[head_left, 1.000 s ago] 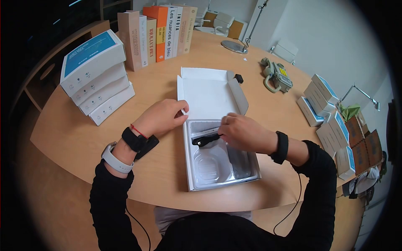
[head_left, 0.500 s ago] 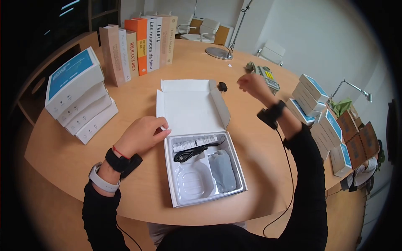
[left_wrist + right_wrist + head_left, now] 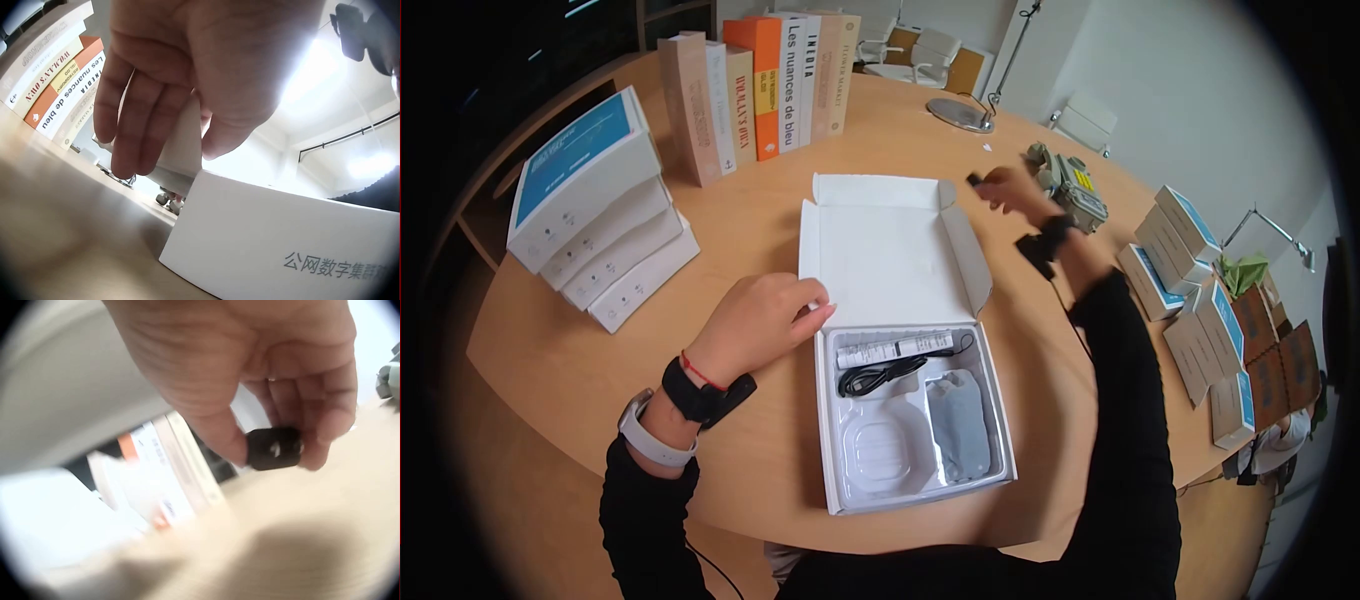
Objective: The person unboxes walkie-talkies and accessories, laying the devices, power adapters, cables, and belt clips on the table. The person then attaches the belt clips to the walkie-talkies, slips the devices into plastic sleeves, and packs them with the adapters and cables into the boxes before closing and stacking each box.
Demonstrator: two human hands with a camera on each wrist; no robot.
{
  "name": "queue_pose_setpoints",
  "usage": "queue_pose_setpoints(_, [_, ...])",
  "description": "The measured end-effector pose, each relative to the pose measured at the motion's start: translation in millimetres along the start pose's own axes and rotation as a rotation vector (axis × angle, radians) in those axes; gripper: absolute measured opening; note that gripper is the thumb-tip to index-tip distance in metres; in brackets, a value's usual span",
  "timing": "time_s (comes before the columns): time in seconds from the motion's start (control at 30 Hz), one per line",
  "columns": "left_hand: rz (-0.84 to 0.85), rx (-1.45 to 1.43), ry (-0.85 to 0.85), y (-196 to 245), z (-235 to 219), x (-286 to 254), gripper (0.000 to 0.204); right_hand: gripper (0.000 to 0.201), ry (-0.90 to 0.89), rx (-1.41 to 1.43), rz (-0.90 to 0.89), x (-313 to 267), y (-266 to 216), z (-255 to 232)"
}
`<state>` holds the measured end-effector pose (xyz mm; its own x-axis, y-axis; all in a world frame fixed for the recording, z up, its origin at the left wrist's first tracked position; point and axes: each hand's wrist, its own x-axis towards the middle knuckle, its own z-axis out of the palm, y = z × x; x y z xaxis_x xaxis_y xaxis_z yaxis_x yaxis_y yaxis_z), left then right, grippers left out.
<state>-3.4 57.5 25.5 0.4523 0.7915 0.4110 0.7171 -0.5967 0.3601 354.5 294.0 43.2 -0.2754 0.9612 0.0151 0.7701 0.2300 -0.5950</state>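
Observation:
An open white box [image 3: 825,440] lies on the table, its lid [image 3: 890,250] folded back. In its clear plastic tray [image 3: 875,450] are a coiled black cable [image 3: 880,376], a printed white paper strip [image 3: 895,349] and a grey bagged item [image 3: 960,425]. At the lid's left edge, near the hinge, my left hand [image 3: 765,322] pinches the cardboard between thumb and fingers; the left wrist view has the fingers [image 3: 140,134] on its outer side. Beyond the lid's right side, my right hand [image 3: 1012,192] pinches a small black power adapter [image 3: 274,449] between thumb and fingertips, above the table.
Stacked white and blue boxes [image 3: 590,195] stand at the left, with more boxes [image 3: 1200,330] at the right edge. A row of upright books [image 3: 765,95] is behind. The green-grey telephone [image 3: 1075,185] sits just past my right hand, near a lamp base [image 3: 960,115].
My right hand left the cable in the tray, reached to the far right and picked the black power adapter up off the table. My left hand has stayed at the lid's edge.

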Motion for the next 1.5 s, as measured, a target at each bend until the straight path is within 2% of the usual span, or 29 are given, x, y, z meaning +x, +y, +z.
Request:
queue_pose_setpoints(0.07, [-0.012,-0.007,0.026,0,3,-1,0.015,0.021,-0.083,0.831,-0.219,-73,-64,-20])
queue_pose_setpoints(0.13, [0.012,0.018,0.018,1,6,0,0.015,0.024,-0.214,0.713,-0.552,-119,-104,-23])
queue_pose_setpoints(0.2, [0.024,0.044,0.019,-1,8,-1,0.016,0.034,-0.318,-0.061,-0.665,-164,-153,1])
queue_pose_setpoints(0.27, [0.035,0.032,0.008,-3,5,0,0.022,0.039,-0.423,-0.231,-0.793,-187,-162,55])
queue_pose_setpoints(0.33, [0.024,-0.013,0.054,0,2,-1,0.025,0.038,-0.405,-0.441,-0.800,-193,-162,90])
queue_pose_setpoints(0.37, [-0.005,-0.079,0.099,1,2,-1,0.029,0.038,-0.395,-0.450,-0.801,-192,-165,98])
queue_pose_setpoints(0.43, [-0.011,-0.124,0.128,-2,1,0,0.034,0.034,-0.334,-0.448,-0.683,-190,-167,111])
queue_pose_setpoints(0.5, [-0.015,-0.166,0.150,-8,6,1,0.041,0.034,-0.359,-0.426,-0.677,-187,-163,117])
queue_pose_setpoints(0.57, [0.010,-0.231,0.257,-16,14,3,0.046,0.035,-0.382,-0.403,-0.669,-190,-163,114])
queue_pose_setpoints(0.63, [-0.032,-0.260,0.244,-9,8,1,0.047,0.034,-0.192,-0.183,-0.715,-206,-168,93])
queue_pose_setpoints(0.67, [-0.083,-0.291,0.227,-6,7,0,0.047,0.034,-0.109,-0.162,-0.596,-210,-171,75])
queue_pose_setpoints(0.7, [-0.087,-0.299,0.232,-8,7,-1,0.047,0.027,0.054,-0.177,-0.499,-210,-165,57])
queue_pose_setpoints(0.77, [-0.163,-0.138,0.163,-16,5,0,0.043,0.017,0.396,-0.010,-0.367,-181,-120,35])
queue_pose_setpoints(0.8, [-0.155,-0.137,0.160,-16,5,1,0.043,0.024,0.352,0.051,-0.188,-166,-93,24])
queue_pose_setpoints(0.87, [-0.230,-0.180,0.104,-18,6,3,0.045,0.030,0.118,0.433,0.126,-154,-58,23])
queue_pose_setpoints(0.9, [-0.222,-0.173,0.098,-22,9,4,0.045,0.031,-0.022,0.591,0.188,-146,-47,28])
queue_pose_setpoints(0.93, [-0.231,-0.290,0.069,-28,16,5,0.046,0.033,-0.166,0.745,0.245,-138,-36,33])
queue_pose_setpoints(0.97, [-0.241,-0.407,0.039,-33,23,7,0.047,0.029,-0.201,0.886,0.211,-133,-33,45])
queue_pose_setpoints(1.0, [-0.233,-0.397,0.033,-37,28,8,0.047,0.026,-0.220,0.949,0.167,-138,-51,52])
queue_pose_setpoints(1.07, [-0.260,-0.747,0.019,-40,35,11,0.045,0.025,-0.245,1.070,0.211,-147,-86,55])
queue_pose_setpoints(1.1, [-0.259,-0.734,-0.001,-32,29,12,0.045,0.025,-0.238,1.092,0.212,-147,-83,52])
queue_pose_setpoints(1.17, [-0.269,-0.924,0.026,-19,14,9,0.045,0.031,-0.352,1.135,-0.072,-145,-75,46])
queue_pose_setpoints(1.2, [-0.275,-0.919,0.015,-10,5,5,0.045,0.031,-0.350,1.147,-0.068,-158,-82,41])
queue_pose_setpoints(1.27, [-0.229,-0.742,-0.028,5,-9,-8,0.056,0.036,-0.288,1.019,-0.158,-191,-93,27])
queue_pose_setpoints(1.33, [-0.211,-0.686,-0.050,13,-18,-21,0.057,0.040,-0.324,1.003,-0.155,-218,-89,24])
queue_pose_setpoints(1.4, [-0.097,-0.441,-0.185,29,-30,-37,0.056,0.043,-0.252,0.613,-0.240,-246,-86,33])
queue_pose_setpoints(1.43, [-0.053,-0.404,-0.179,32,-28,-44,0.057,0.048,-0.176,0.558,-0.207,-257,-81,42])
queue_pose_setpoints(1.47, [-0.066,-0.402,-0.188,34,-25,-49,0.057,0.053,-0.189,0.362,-0.160,-268,-94,38])
queue_pose_setpoints(1.5, [-0.019,-0.361,-0.147,36,-21,-53,0.056,0.055,-0.100,0.257,-0.389,-267,-80,46])
